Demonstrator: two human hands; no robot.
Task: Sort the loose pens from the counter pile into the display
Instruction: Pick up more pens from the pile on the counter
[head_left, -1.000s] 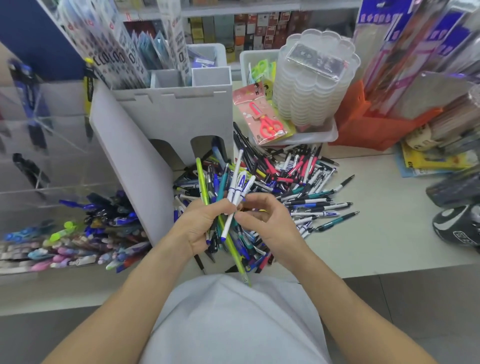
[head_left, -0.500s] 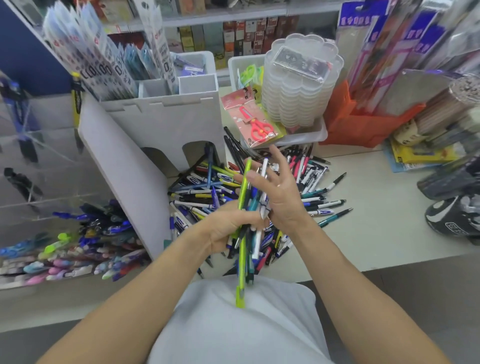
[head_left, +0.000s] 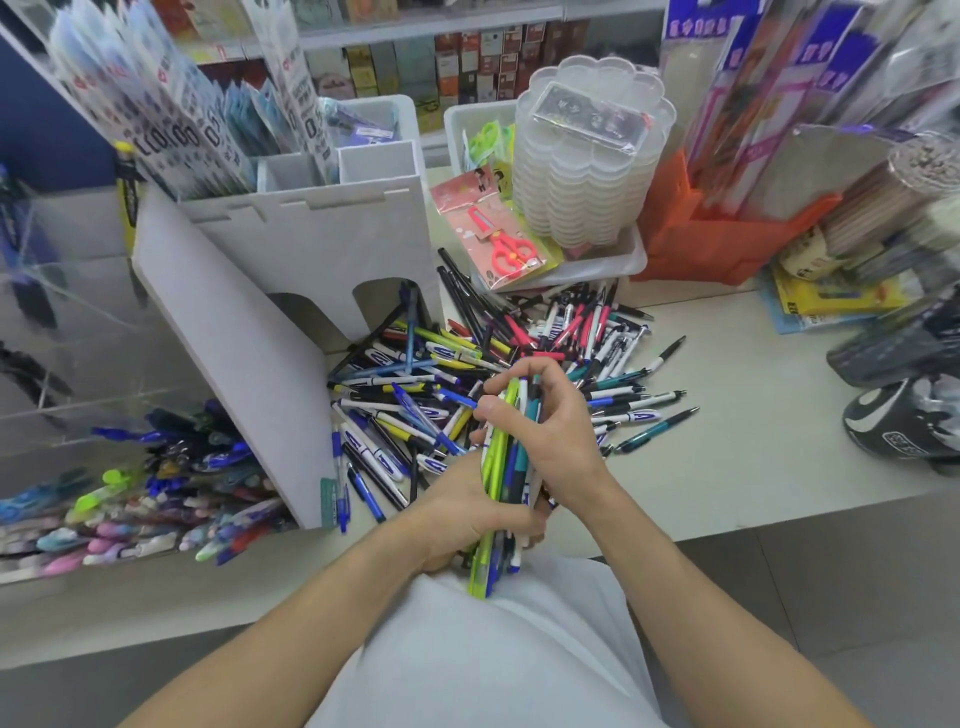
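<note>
A big pile of loose pens lies on the pale counter in front of a white cardboard stand. My left hand grips the lower part of a bundle of pens, green, white and blue, held upright over the pile's near edge. My right hand curls round the bundle's upper part, thumb and fingers closed on it. The clear acrylic display stands at the left, with sorted pens lying in its bottom tier.
Behind the pile sit a packet of red scissors, a stack of clear plastic containers in a white tray, and an orange box. A black-and-white object lies at the right. The counter's front edge runs near my body.
The pen bundle went from fanned out to gathered upright. My right hand closed round its top, and both hands shifted slightly right and nearer the counter edge.
</note>
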